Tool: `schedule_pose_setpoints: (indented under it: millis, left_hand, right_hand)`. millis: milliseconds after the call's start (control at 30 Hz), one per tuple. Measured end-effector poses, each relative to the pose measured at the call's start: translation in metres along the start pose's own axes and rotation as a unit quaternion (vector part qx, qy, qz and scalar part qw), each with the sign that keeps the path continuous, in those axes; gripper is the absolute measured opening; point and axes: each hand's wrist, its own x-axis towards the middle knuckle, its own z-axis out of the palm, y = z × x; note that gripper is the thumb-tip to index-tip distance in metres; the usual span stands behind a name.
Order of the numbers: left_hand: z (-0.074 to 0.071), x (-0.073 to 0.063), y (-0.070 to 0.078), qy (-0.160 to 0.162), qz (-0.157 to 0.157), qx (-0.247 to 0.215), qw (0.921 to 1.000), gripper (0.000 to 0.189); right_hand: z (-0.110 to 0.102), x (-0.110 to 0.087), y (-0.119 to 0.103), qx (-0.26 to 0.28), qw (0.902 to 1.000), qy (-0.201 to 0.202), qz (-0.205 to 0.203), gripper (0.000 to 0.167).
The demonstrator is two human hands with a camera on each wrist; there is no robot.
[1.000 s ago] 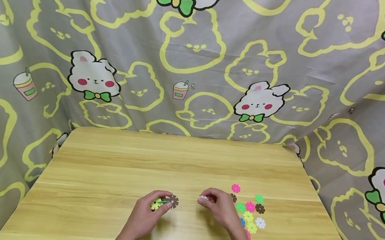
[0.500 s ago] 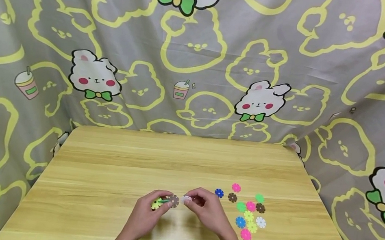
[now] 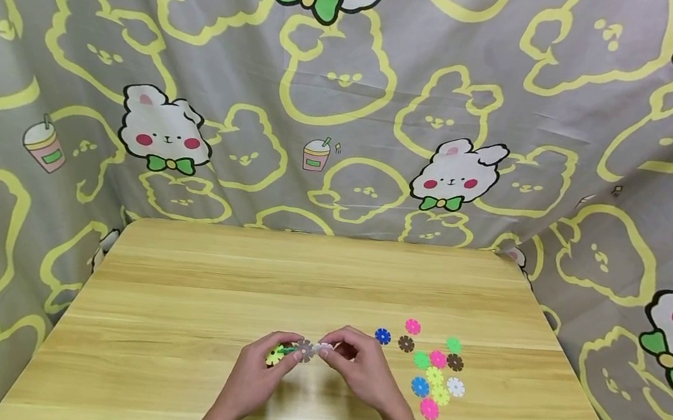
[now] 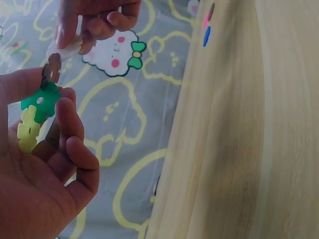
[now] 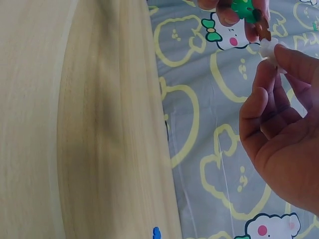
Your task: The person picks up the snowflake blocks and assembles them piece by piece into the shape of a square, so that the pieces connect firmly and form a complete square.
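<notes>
My left hand (image 3: 258, 375) pinches a short chain of notched plastic snowflake discs. In the left wrist view its yellow disc (image 4: 29, 130) lies nearest the palm, a green disc (image 4: 42, 102) joins it, and a brown disc (image 4: 52, 69) sticks out past the fingertips. Between thumb and forefinger, my right hand (image 3: 365, 366) holds a white snowflake disc (image 5: 269, 50). The white disc's edge meets the brown disc's edge, and they overlap in the head view. Both hands are raised over the front part of the table.
Loose snowflake discs lie to the right on the wooden table (image 3: 204, 277), among them a dark blue one (image 3: 382, 336), a pink one (image 3: 429, 409) and a white one (image 3: 456, 387). A patterned grey curtain (image 3: 251, 83) surrounds the table's back and sides.
My right hand has moved left from beside the loose discs, bringing the white disc up against the brown one. My left hand has stayed nearly still.
</notes>
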Motion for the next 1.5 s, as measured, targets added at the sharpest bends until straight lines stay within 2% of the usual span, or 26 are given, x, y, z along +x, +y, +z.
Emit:
schedule_pose_setpoints:
  millis: [233, 367, 767, 933, 1167, 1500]
  left_hand:
    - [0.0, 0.0, 0.002, -0.004, 0.001, -0.008, 1.0, 0.019]
    - [0.0, 0.0, 0.001, -0.006, 0.001, -0.008, 0.9999, 0.02]
    - [0.003, 0.0, 0.001, -0.009, 0.014, -0.018, 0.9997, 0.016]
    - [0.004, 0.0, 0.0, -0.007, 0.015, -0.014, 0.9998, 0.018]
    - [0.005, 0.001, -0.003, -0.01, 0.011, 0.001, 0.9999, 0.022]
    - [0.005, 0.001, -0.004, 0.001, 0.018, 0.008, 0.9998, 0.022]
  right_hand:
    - [0.0, 0.0, 0.002, -0.006, 1.0, 0.002, 0.001, 0.008]
    - [0.001, 0.0, 0.001, -0.008, 0.9998, 0.008, -0.015, 0.007]
    - [0.013, 0.0, 0.007, -0.011, 0.9958, 0.068, -0.06, 0.005]
    - [0.016, 0.0, 0.007, -0.01, 0.9956, 0.08, -0.048, 0.004]
    - [0.014, 0.0, 0.005, -0.014, 0.9968, 0.073, -0.029, 0.005]
    - [0.013, 0.0, 0.006, -0.03, 0.9967, 0.068, -0.034, 0.006]
